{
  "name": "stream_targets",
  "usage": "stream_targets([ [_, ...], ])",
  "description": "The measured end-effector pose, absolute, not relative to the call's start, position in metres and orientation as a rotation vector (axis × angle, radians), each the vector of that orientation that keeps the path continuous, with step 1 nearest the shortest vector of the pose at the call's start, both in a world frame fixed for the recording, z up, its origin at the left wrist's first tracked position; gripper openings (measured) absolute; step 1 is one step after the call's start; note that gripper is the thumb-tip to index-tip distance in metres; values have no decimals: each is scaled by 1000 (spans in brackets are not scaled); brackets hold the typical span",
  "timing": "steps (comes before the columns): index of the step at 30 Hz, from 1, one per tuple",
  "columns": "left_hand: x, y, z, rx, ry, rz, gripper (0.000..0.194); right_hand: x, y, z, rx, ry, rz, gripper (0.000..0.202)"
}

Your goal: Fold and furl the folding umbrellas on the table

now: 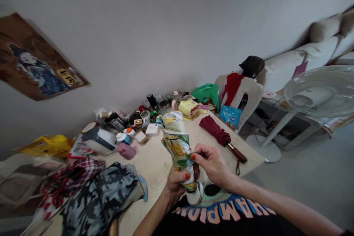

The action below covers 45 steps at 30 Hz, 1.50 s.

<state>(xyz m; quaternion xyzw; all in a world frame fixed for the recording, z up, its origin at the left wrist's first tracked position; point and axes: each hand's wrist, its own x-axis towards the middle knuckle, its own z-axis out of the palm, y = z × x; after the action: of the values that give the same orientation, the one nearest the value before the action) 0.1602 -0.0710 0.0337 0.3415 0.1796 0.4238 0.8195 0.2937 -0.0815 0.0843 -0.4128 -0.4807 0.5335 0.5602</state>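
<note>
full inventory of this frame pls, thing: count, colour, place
folded umbrella: 1, yellow-green print, held above table, near edge
strap: 1, green, around that umbrella
second umbrella: 1, dark red, table right
table: 1, pale wood, centre
camouflage cloth: 1, grey, table left
kettle: 1, white, table left
chair: 1, white, beyond table
fan: 1, white, right
left hand: 1, grip around umbrella's lower end
right hand: 1, fingertips pinching strap
</note>
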Motion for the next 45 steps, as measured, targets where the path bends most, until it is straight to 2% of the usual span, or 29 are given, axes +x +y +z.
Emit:
stream_targets([
  [8, 159, -70, 27, 738, 415, 843, 63, 296, -84, 89, -1010, -1075, 1341, 36],
  [16, 163, -71, 27, 730, 357, 853, 56, 295, -85, 84, -1026, -1056, 1395, 38],
  [21, 158, -69, 31, 754, 354, 744, 49, 298, -70, 70, -1118, -1039, 1326, 46],
  [23, 157, -67, 30, 752, 382, 723, 46, 299, -61, 63, -1067, -1042, 1416, 50],
  [26, 159, -60, 30, 746, 452, 793, 43, 300, -52, 53, -994, -976, 1583, 54],
  [32, 167, -41, 38, 693, 714, 1077, 45, 305, -54, 37, -1033, -898, 1608, 50],
  [35, 172, -34, 37, 731, 820, 1179, 45, 305, -61, 24, -970, -1192, 1605, 67],
  [37, 178, -31, 32, 741, 852, 1216, 44, 301, -65, 14, -1050, -1341, 1456, 74],
  [41, 186, -24, 15, 789, 845, 1118, 50, 302, -66, -9, -1371, -1370, 1331, 42],
  [45, 179, -18, -7, 818, 1044, 897, 68, 332, -55, -47, -1462, -1356, 1253, 34],
])
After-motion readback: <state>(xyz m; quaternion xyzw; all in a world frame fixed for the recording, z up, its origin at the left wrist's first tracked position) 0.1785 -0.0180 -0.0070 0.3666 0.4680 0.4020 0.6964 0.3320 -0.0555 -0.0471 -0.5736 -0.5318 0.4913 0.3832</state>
